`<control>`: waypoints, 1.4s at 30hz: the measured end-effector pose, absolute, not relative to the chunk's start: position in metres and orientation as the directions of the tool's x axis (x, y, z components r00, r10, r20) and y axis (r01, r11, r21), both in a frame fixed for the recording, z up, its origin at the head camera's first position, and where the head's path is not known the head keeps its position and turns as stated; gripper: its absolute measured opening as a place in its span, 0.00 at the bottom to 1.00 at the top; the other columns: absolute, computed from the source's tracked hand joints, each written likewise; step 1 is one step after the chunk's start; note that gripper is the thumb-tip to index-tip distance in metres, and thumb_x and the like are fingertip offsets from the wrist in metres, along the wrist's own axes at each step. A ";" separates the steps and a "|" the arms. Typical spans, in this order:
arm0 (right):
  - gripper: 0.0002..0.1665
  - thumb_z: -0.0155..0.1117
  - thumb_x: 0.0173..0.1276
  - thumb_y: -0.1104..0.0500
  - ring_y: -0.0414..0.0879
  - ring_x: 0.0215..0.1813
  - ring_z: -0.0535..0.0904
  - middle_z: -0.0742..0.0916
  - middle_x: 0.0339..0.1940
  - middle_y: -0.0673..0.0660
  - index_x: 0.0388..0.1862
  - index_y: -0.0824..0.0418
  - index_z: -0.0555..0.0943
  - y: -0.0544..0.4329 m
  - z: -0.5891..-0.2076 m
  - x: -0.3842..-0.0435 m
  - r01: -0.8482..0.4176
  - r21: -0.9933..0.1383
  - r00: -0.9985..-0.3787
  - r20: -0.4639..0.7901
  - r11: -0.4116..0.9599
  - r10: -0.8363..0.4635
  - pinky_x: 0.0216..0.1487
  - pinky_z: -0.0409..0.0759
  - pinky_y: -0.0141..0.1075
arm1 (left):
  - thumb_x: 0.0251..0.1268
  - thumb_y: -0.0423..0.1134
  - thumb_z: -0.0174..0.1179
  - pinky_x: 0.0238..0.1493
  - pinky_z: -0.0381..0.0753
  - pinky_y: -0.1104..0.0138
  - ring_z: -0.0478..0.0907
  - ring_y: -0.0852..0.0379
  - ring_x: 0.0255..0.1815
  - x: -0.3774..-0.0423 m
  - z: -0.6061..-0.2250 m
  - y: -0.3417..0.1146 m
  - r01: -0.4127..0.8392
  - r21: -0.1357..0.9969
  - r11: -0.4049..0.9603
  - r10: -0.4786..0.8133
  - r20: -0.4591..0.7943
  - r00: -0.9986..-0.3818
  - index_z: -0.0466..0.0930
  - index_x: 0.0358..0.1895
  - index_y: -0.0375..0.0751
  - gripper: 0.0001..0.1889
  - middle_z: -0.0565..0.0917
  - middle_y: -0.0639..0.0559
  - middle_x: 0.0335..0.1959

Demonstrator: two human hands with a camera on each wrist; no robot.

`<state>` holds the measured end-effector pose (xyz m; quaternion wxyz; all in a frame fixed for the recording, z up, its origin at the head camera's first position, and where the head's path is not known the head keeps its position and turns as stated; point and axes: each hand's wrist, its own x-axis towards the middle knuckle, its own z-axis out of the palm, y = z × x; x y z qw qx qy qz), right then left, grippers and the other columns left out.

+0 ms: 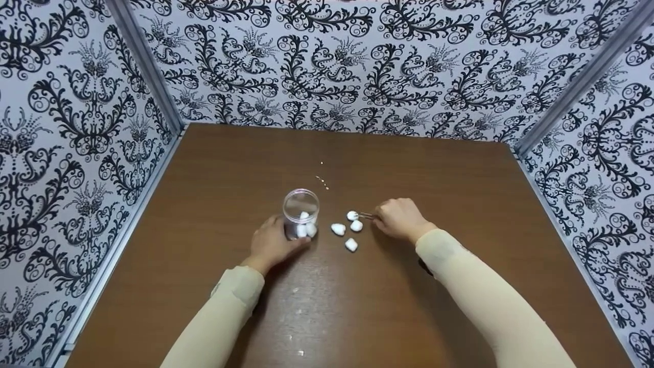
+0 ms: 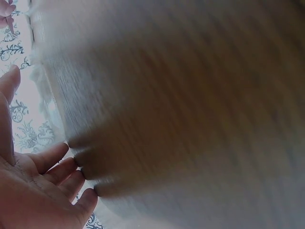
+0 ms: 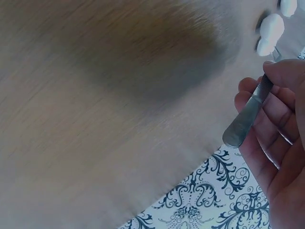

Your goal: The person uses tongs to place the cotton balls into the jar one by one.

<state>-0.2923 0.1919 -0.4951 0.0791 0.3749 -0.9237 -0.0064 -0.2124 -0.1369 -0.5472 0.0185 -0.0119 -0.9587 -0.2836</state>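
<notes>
My left hand point(image 1: 273, 243) is around the lower side of a clear jar point(image 1: 301, 206), its thumb in front; several cotton balls point(image 1: 310, 228) lie inside. In the left wrist view the fingers point(image 2: 59, 168) are spread near the tabletop. My right hand point(image 1: 401, 217) pinches metal tweezers point(image 1: 366, 215) between thumb and fingers, their flat rounded end toward the wrist camera. At the tweezer tips is a white cotton ball point(image 1: 352, 215). Next to it lie another cotton ball point(image 1: 356, 225), one farther left point(image 1: 337, 229) and one nearer the front point(image 1: 351, 245).
Small white specks point(image 1: 323, 181) dot the brown table point(image 1: 245, 158) behind the jar. Patterned panels point(image 1: 337, 66) with metal edge posts point(image 1: 148, 61) enclose the table at the back and both sides.
</notes>
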 end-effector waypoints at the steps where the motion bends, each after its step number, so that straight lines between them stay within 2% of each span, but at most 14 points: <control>1: 0.11 0.70 0.62 0.57 0.46 0.19 0.70 0.79 0.17 0.49 0.23 0.57 0.80 0.191 -0.495 -0.293 -0.691 0.073 -0.708 0.136 0.720 -0.693 0.22 0.73 0.49 | 0.51 0.68 0.69 0.62 0.67 0.45 0.70 0.42 0.65 -0.212 -0.547 -0.137 0.030 0.542 0.840 0.011 0.039 -0.999 0.73 0.66 0.35 0.46 0.75 0.41 0.64; 13: 0.09 0.69 0.63 0.57 0.45 0.20 0.70 0.79 0.18 0.49 0.24 0.56 0.83 0.187 -0.496 -0.296 -0.683 0.074 -0.721 0.092 0.727 -0.687 0.23 0.74 0.48 | 0.51 0.67 0.69 0.62 0.67 0.44 0.71 0.41 0.64 -0.211 -0.547 -0.137 0.043 0.538 0.842 0.012 0.061 -0.998 0.74 0.65 0.36 0.45 0.76 0.40 0.63; 20: 0.21 0.69 0.60 0.56 0.45 0.17 0.68 0.76 0.13 0.50 0.12 0.55 0.71 0.190 -0.497 -0.296 -0.681 0.104 -0.711 0.145 0.725 -0.688 0.19 0.73 0.47 | 0.52 0.67 0.68 0.63 0.65 0.43 0.69 0.39 0.66 -0.210 -0.544 -0.136 0.030 0.536 0.843 0.013 0.035 -0.999 0.73 0.67 0.35 0.47 0.73 0.38 0.66; 29: 0.13 0.68 0.58 0.58 0.47 0.16 0.70 0.79 0.15 0.50 0.16 0.55 0.77 0.195 -0.493 -0.295 -0.689 0.096 -0.691 0.210 0.718 -0.691 0.17 0.72 0.48 | 0.52 0.67 0.68 0.63 0.65 0.44 0.69 0.39 0.66 -0.211 -0.546 -0.137 0.024 0.531 0.847 0.008 0.033 -0.999 0.73 0.66 0.36 0.46 0.73 0.38 0.66; 37: 0.08 0.68 0.59 0.58 0.44 0.15 0.68 0.82 0.16 0.50 0.21 0.57 0.83 0.202 -0.490 -0.293 -0.690 0.089 -0.684 0.244 0.718 -0.687 0.16 0.72 0.46 | 0.52 0.66 0.69 0.63 0.64 0.43 0.69 0.38 0.66 -0.211 -0.546 -0.137 0.031 0.532 0.846 0.011 0.040 -0.999 0.74 0.65 0.34 0.45 0.74 0.37 0.65; 42: 0.08 0.68 0.59 0.58 0.44 0.15 0.67 0.82 0.16 0.51 0.22 0.57 0.83 0.204 -0.487 -0.291 -0.685 0.092 -0.689 0.242 0.723 -0.683 0.16 0.72 0.47 | 0.52 0.66 0.69 0.64 0.64 0.43 0.69 0.38 0.66 -0.209 -0.545 -0.136 0.034 0.533 0.846 0.014 0.041 -0.999 0.74 0.65 0.33 0.45 0.73 0.36 0.65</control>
